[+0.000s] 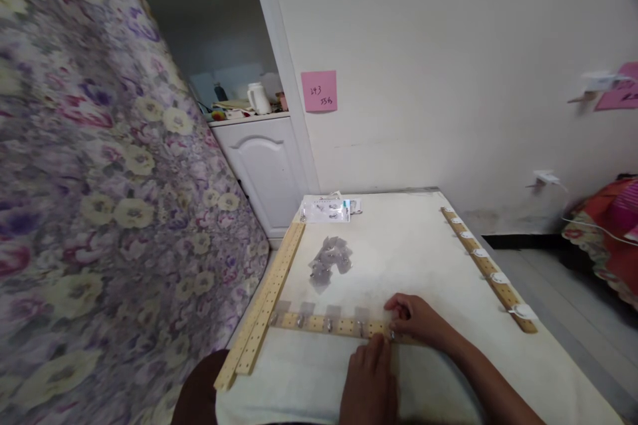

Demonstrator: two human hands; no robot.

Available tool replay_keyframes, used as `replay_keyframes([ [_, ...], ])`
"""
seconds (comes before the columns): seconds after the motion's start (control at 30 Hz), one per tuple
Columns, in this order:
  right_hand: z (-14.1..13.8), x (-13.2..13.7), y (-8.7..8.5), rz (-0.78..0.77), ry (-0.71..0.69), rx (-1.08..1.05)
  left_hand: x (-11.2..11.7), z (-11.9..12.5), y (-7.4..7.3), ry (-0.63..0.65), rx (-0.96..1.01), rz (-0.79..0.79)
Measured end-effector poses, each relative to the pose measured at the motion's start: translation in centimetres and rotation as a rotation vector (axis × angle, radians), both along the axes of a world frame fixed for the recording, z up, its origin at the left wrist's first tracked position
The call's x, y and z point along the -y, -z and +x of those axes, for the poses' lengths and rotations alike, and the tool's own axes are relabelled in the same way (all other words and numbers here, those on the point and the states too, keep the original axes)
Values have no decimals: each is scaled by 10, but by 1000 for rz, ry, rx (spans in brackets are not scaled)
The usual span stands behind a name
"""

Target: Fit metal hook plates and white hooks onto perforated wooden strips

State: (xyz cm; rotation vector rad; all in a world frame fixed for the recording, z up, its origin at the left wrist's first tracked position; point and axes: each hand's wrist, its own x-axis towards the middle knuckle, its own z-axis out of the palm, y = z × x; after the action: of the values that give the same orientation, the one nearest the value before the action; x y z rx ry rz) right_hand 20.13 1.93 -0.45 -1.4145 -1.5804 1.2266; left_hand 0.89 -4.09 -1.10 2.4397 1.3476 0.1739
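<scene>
A pale wooden strip with holes (343,326) lies crosswise near the front of the table. Small clear bags (333,313) and shiny metal pieces (329,325) sit at intervals along it. My left hand (369,378) presses its fingertips on the strip's near edge, towards the right end; its thumb is hidden. Just beyond, my right hand (416,319) has curled fingers, its thumb beside another small metal piece (392,335). What its fingertips pinch is too small to make out. Further back lies a loose pile of small clear bags (331,260).
Two more perforated strips (269,299) run along the table's left edge. On the right, a darker strip (491,272) carries several white round pieces (498,277). Flat packages (326,210) lie at the back left. A floral curtain (124,179) hangs close on the left.
</scene>
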Motion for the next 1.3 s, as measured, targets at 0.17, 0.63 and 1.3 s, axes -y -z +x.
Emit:
replay_keyframes([
  [0.17,0,-1,3,-5,10,0,0,0,-4,1,-4,-16],
  [0.63,0,-1,3,11,23,46,0,6,-9,-9,-42,-47],
  [1.3,-2,-5,10,-37,40,-60,-2,5,-10,33,-88,23],
])
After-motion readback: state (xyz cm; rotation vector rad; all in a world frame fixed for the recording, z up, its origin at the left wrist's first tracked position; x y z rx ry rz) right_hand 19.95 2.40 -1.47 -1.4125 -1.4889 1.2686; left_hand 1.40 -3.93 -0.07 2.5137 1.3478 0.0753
